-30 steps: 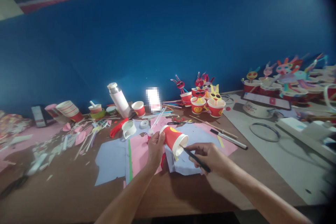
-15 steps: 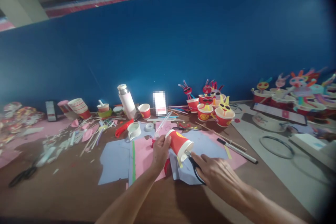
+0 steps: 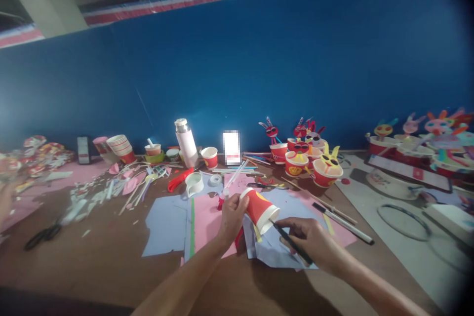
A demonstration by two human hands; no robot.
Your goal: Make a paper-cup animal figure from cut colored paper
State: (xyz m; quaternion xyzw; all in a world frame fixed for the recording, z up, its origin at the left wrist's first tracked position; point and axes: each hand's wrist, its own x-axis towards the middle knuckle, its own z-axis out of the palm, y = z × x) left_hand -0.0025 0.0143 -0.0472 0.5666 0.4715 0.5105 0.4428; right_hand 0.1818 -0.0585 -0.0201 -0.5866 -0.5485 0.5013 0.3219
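Note:
My left hand (image 3: 232,215) grips a red paper cup (image 3: 259,207) on its side, white rim turned toward my right hand. My right hand (image 3: 309,239) holds a thin black pen (image 3: 291,242), its tip touching the cup's rim. Both hands hover just above sheets of pink paper (image 3: 203,219) and pale blue paper (image 3: 166,222) spread on the brown table (image 3: 111,266).
Finished cup figures with bunny ears (image 3: 326,170) stand behind, more at the far right (image 3: 414,133). A white flask (image 3: 186,142), a white mug (image 3: 193,183), tape (image 3: 215,179), a marker (image 3: 342,222), scissors (image 3: 42,235) and paper scraps (image 3: 111,190) lie around. A blue wall backs the table.
The camera tilted up and left, so everything sits lower and further right. My right hand turned, and the pen now shows again with its tip at the cup's rim.

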